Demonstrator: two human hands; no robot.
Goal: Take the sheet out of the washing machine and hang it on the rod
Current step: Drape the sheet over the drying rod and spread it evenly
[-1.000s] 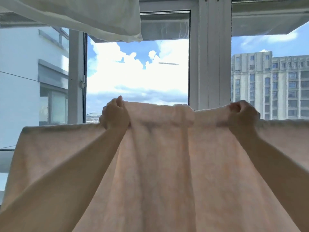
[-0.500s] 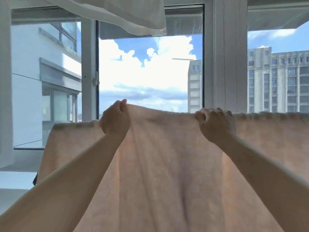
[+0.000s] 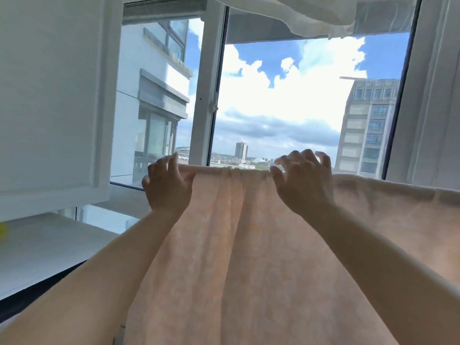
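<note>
A peach sheet [image 3: 249,245] hangs folded over a rod that it hides entirely. Its top fold runs level across the view and is bunched into small pleats between my hands. My left hand [image 3: 166,188] grips the fold at the sheet's left end, fingers curled over the top and thumb on the near face. A short way to the right, my right hand [image 3: 303,180] hooks its spread, bent fingers over the same fold, with the thumb pressing the front. The washing machine is out of view.
A white cloth [image 3: 311,16] hangs overhead at the top right. An open white window sash [image 3: 49,95] stands close on the left above a white ledge [image 3: 49,245]. Window posts [image 3: 206,95] and buildings lie beyond the sheet.
My hands have shifted toward the sheet's left end and come closer together. My right hand has loosened from a tight fist to spread, bent fingers. The fabric between my hands has gathered.
</note>
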